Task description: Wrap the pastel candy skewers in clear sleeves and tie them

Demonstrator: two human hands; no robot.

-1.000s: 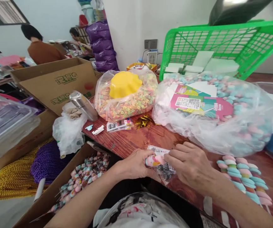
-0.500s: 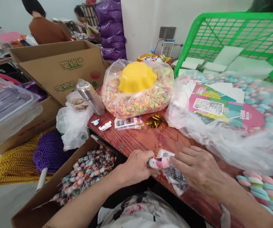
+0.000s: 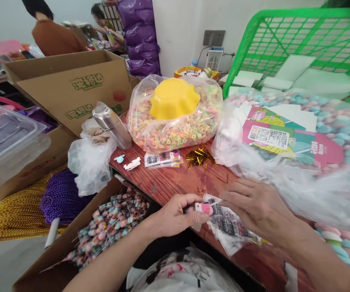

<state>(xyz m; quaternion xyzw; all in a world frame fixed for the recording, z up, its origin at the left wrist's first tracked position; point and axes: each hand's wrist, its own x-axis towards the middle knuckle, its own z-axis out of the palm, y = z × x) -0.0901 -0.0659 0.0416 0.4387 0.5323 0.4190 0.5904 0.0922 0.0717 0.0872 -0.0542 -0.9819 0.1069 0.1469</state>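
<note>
My left hand (image 3: 179,215) is closed round a small wrapped marshmallow candy (image 3: 204,208), pink and white with a printed wrapper, at the table's front edge. A thin white stick (image 3: 216,202) runs from the candy's right end to the fingertips of my right hand (image 3: 254,202). The right fingers are pinched together and somewhat blurred. Beneath the right hand lies a stack of clear printed wrappers (image 3: 228,223). Gold twist ties (image 3: 200,157) are heaped further back. Lower left, a cardboard box (image 3: 37,259) holds many wrapped marshmallow candies (image 3: 110,223).
Behind stand a bag of ring-shaped candies (image 3: 175,134) with a yellow bowl (image 3: 175,97) on it, and a steel flask (image 3: 112,125). At right are a bag of marshmallows (image 3: 345,121), a green basket (image 3: 248,52) and loose marshmallows (image 3: 345,247). Two people are in the background.
My right hand has drawn slightly right and away from the candy, showing the thin stick and more of the wrapper stack. The candy has turned within my left hand.
</note>
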